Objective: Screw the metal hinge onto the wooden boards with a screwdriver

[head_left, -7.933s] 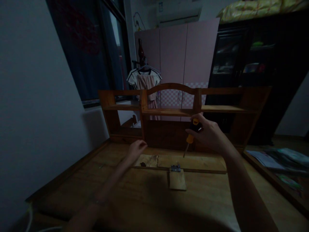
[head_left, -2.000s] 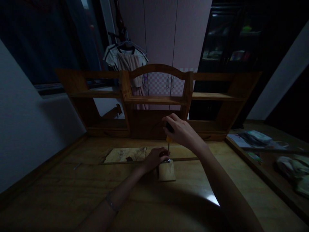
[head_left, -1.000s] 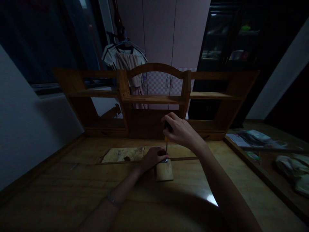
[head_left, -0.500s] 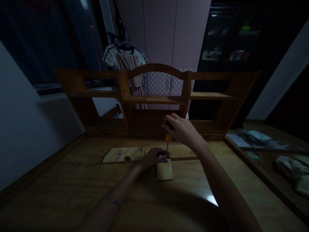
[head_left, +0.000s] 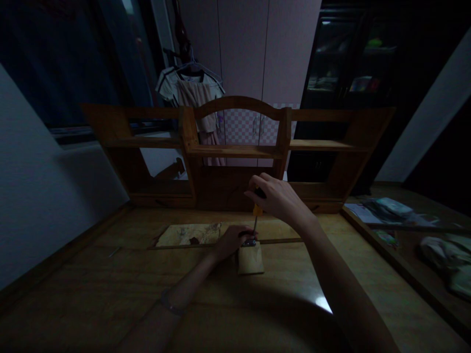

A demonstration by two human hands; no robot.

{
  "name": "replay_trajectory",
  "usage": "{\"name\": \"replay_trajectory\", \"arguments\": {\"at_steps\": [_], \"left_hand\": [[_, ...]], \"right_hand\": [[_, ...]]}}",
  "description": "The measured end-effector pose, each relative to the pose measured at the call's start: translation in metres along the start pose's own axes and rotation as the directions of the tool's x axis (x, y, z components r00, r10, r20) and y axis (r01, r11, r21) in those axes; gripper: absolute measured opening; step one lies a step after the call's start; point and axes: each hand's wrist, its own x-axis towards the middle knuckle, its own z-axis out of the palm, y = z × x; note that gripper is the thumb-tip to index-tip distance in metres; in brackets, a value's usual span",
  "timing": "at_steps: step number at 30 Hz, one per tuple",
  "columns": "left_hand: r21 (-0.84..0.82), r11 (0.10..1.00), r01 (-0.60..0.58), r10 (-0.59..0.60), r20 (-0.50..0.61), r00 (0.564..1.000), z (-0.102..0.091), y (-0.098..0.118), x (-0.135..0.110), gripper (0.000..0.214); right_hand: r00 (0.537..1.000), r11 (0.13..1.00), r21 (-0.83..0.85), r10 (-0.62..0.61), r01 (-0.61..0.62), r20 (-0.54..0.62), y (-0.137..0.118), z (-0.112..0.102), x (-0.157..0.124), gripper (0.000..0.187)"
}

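In the head view my right hand (head_left: 274,193) is closed around the top of a screwdriver (head_left: 258,210) with an orange-and-black handle. Its shaft points down, slightly tilted, to a small metal fitting (head_left: 249,242), perhaps a hinge, at the far edge of a small wooden block (head_left: 251,261). My left hand (head_left: 231,240) lies low on the left, fingers closed at the fitting and close to the screwdriver's tip. The fingertips partly hide the fitting, and whether a screw sits under the tip is too small to tell. The block rests on the wooden tabletop (head_left: 147,284).
Behind my hands lies a long pale board (head_left: 187,234) with a torn, stained surface. A wooden shelf unit (head_left: 235,152) stands across the back. A thin object (head_left: 115,252) lies at left. Papers and plastic bags (head_left: 390,210) lie beyond the raised right edge.
The screwdriver handle has turned a little in my right hand, whose fingers shifted slightly. The block and my left hand stay nearly in place.
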Motion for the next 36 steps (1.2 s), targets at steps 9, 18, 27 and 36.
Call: {"name": "replay_trajectory", "arguments": {"at_steps": [9,18,27,36], "left_hand": [[0.076,0.997,-0.023,0.028,-0.074,0.997,0.003,-0.004,0.000,0.023],[0.204,0.978,-0.044,0.070,-0.122,0.990,0.007,-0.001,-0.002,0.020],[0.316,0.947,-0.054,0.115,-0.176,0.978,0.007,0.002,-0.004,0.014],[0.281,0.959,-0.046,0.093,-0.157,0.983,0.006,0.009,-0.004,0.009]], "right_hand": [[1.000,0.995,0.100,-0.009,0.006,0.029,-0.001,-0.004,-0.002,0.035],[0.999,0.999,-0.025,0.031,-0.031,0.006,0.002,0.000,0.000,0.015],[1.000,0.993,0.119,-0.026,0.028,-0.011,-0.006,-0.007,-0.002,0.044],[1.000,0.992,0.130,0.000,-0.003,0.017,-0.003,-0.002,-0.001,0.035]]}}
